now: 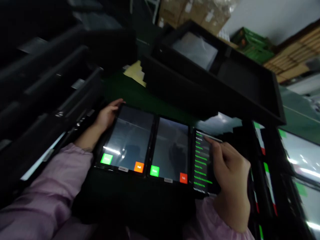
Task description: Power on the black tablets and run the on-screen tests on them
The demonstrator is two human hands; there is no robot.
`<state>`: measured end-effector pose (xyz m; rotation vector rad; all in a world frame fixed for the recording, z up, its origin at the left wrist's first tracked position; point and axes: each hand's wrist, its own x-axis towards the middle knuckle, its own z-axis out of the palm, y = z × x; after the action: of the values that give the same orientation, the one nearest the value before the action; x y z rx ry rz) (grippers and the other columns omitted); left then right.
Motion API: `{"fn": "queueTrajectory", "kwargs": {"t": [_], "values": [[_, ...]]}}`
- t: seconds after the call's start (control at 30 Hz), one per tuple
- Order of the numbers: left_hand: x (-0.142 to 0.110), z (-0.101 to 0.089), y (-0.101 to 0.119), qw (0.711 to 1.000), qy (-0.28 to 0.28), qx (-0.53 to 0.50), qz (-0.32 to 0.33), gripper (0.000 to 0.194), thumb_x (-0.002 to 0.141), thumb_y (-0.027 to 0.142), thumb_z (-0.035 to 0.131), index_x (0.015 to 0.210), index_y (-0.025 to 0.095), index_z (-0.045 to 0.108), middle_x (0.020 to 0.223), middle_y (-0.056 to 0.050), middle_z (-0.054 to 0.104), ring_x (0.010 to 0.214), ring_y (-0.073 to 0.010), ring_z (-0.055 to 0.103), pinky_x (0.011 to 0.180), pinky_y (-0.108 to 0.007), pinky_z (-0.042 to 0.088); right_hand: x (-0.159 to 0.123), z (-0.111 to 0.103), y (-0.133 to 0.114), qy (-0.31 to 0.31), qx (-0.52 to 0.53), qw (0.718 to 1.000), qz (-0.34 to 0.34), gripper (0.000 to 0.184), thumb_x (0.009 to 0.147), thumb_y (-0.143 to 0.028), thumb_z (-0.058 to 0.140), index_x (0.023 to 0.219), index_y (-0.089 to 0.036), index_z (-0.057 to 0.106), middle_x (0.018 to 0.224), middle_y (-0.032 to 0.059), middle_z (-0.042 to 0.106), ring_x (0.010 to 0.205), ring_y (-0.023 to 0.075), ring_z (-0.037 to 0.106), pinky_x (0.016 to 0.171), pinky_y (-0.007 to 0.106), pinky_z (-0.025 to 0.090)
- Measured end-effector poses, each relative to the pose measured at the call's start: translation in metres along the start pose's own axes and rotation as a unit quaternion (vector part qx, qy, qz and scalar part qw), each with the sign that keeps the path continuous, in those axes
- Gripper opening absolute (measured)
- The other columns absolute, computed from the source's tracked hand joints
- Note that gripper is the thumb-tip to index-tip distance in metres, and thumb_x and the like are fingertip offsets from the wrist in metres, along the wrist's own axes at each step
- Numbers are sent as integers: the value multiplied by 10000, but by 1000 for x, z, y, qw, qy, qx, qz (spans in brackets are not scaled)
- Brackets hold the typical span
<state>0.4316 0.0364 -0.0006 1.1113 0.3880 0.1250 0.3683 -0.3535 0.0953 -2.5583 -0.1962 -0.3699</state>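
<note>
Three dark tablets lie in a row on the green surface. My left hand (107, 115) grips the upper left edge of the left tablet (132, 133), with some of the fingers hidden behind it. Both the left tablet and the middle tablet (171, 148) show a nearly black screen with a green button at the lower left and a red or orange one at the lower right. On the right tablet (200, 163) is a list of mostly green text lines. My right hand (230, 163) is over that tablet, index finger stretched to the upper lines and the other fingers curled, holding nothing.
A black foam tray (250, 80) with recesses stands behind the tablets. Stacked black trays (50, 83) rise at the left. More lit tablets (302, 156) stand at the right. Yellow paper (135, 73), cardboard boxes (190, 13) and a green crate (255, 45) are farther back.
</note>
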Motion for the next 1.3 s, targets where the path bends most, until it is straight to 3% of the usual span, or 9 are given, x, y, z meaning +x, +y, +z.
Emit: {"fn": "queueTrajectory", "kwargs": {"t": [0.13, 0.23, 0.47, 0.57, 0.67, 0.8, 1.03, 1.17, 1.3], "values": [[2, -8, -11, 998, 14, -54, 9, 312, 684, 237, 660, 974, 161, 746, 1042, -101, 760, 1192, -296, 640, 1164, -481, 383, -1, 29, -39, -39, 86, 985, -146, 298, 993, -354, 610, 1228, -281, 777, 827, 36, 688, 639, 177, 625, 558, 309, 475], [3, -16, -20, 997, 5, -82, 8, 260, 851, 317, 730, 1039, 138, 719, 1086, -113, 732, 1098, -262, 664, 1088, -500, 459, 19, 51, -81, -93, 170, 961, -197, 311, 976, -357, 640, 1259, -312, 759, 875, 36, 697, 727, 187, 670, 626, 317, 540], [2, -24, -34, 991, -24, -134, -10, 274, 969, 362, 690, 1125, 137, 691, 1156, -99, 697, 1079, -239, 663, 1021, -476, 523, 133, 92, -208, -264, 418, 862, -114, 585, 905, -612, 673, 1378, -269, 660, 1290, 106, 719, 1138, 246, 678, 833, 359, 594], [3, -24, -37, 989, -17, -144, -14, 269, 973, 363, 687, 1119, 136, 690, 1164, -100, 694, 1096, -243, 659, 1024, -480, 525, 178, 114, -259, -237, 450, 857, -81, 504, 927, -639, 602, 1240, -259, 710, 1291, 91, 721, 1202, 245, 651, 870, 360, 577], [3, -23, -40, 989, -11, -149, -17, 257, 979, 354, 682, 1112, 135, 688, 1166, -101, 692, 1088, -238, 662, 1001, -466, 541, 195, 128, -295, -241, 430, 866, -84, 479, 943, -681, 535, 1026, -257, 741, 1139, 56, 747, 1131, 236, 674, 853, 364, 570], [0, -20, -42, 988, -9, -151, -19, 249, 979, 333, 685, 1125, 132, 684, 1170, -101, 686, 1086, -238, 663, 986, -461, 554, 182, 127, -309, -224, 432, 868, -100, 320, 860, -552, 704, 867, -232, 725, 937, 26, 728, 956, 218, 694, 808, 346, 554], [-1, -16, -42, 988, -9, -151, -15, 248, 976, 340, 689, 1115, 134, 694, 1187, -105, 693, 1130, -248, 658, 1035, -487, 529, 173, 98, -304, -214, 392, 895, -12, 138, 828, -305, 767, 773, -206, 688, 791, 4, 674, 722, 136, 609, 597, 249, 419], [0, -16, -43, 990, -5, -142, -11, 252, 977, 346, 686, 1114, 135, 694, 1207, -107, 688, 1141, -251, 653, 1046, -494, 522, 182, 95, -317, -281, 326, 903, 1, 257, 920, -415, 715, 794, -193, 691, 781, 12, 657, 666, 126, 568, 597, 263, 441], [0, -16, -43, 992, -1, -129, -3, 255, 979, 355, 683, 1107, 135, 693, 1231, -111, 682, 1160, -255, 646, 1060, -501, 512, 190, 99, -328, -276, 203, 939, -44, 468, 836, -667, 741, 770, -205, 700, 739, 41, 647, 648, 171, 575, 599, 336, 469]]}}
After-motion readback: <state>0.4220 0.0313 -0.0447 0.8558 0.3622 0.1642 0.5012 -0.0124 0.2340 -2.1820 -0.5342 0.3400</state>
